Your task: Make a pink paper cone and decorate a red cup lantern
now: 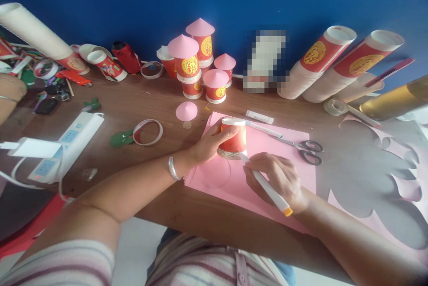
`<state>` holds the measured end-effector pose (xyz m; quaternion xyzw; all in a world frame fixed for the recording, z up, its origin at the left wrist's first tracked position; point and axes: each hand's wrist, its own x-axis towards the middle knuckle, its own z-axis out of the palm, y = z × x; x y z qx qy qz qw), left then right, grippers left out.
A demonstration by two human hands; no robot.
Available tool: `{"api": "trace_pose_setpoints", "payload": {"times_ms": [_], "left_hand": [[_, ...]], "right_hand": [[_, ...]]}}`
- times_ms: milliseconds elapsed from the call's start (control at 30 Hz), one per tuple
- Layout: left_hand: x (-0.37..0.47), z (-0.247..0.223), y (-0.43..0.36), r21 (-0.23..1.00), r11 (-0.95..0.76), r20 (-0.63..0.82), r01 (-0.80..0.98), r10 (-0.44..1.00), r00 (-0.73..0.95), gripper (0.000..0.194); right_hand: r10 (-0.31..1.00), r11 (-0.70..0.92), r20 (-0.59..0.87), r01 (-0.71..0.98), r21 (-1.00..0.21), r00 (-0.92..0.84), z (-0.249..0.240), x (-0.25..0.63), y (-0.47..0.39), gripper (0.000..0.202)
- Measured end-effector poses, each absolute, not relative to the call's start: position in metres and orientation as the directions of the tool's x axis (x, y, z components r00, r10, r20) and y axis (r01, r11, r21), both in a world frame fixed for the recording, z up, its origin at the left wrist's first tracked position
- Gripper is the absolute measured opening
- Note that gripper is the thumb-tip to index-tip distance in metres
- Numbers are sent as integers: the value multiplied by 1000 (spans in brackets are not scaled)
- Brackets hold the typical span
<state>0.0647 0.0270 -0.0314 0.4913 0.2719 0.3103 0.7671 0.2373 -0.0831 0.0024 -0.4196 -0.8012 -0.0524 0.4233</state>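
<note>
My left hand is wrapped round a red paper cup with a white rim and a pale band at its lower end, where dark lines show. In my right hand is a white marker with an orange end, its tip at the cup's lower band. Both hands are over pink paper sheets, on which a round outline is drawn. Scissors lie across the right part of the sheets, and a white cap-like tube rests behind them.
Cups with pink cone tops stand at the back middle, cup stacks at the back right. Pink offcuts lie right. A power strip, paper ring and small pink cone lie left. Part of another person's arm shows at far left.
</note>
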Motion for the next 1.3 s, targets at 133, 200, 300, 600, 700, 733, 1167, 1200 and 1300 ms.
{"api": "trace_pose_setpoints", "payload": {"times_ms": [133, 200, 300, 600, 700, 733, 1167, 1200, 1300], "left_hand": [[64, -29, 28, 938, 299, -108, -175, 732, 673, 45], [64, -29, 28, 941, 292, -103, -172, 731, 675, 45], [64, -29, 28, 938, 300, -114, -173, 738, 665, 44], [66, -32, 28, 927, 311, -98, -209, 741, 665, 40], [66, -32, 28, 925, 309, -87, -220, 736, 671, 40], [66, -31, 28, 925, 310, -89, -218, 737, 670, 41], [67, -33, 27, 947, 269, -86, -176, 739, 668, 43], [67, -33, 27, 946, 271, -87, -176, 738, 669, 44], [66, -32, 27, 945, 277, -90, -175, 733, 674, 46]], "right_hand": [[624, 644, 724, 718, -263, -293, 3, 238, -82, 21], [625, 641, 723, 721, -262, -293, 4, 238, -82, 21], [635, 632, 715, 730, -261, -294, 5, 238, -82, 19], [590, 669, 755, 697, -259, -286, 5, 237, -82, 23], [579, 692, 758, 672, -264, -299, 5, 237, -83, 23], [579, 696, 757, 668, -264, -304, 5, 237, -83, 24], [579, 714, 749, 643, -275, -323, 5, 238, -83, 21], [576, 713, 752, 646, -272, -320, 5, 238, -83, 21], [577, 703, 753, 660, -263, -316, 5, 238, -82, 21]]}}
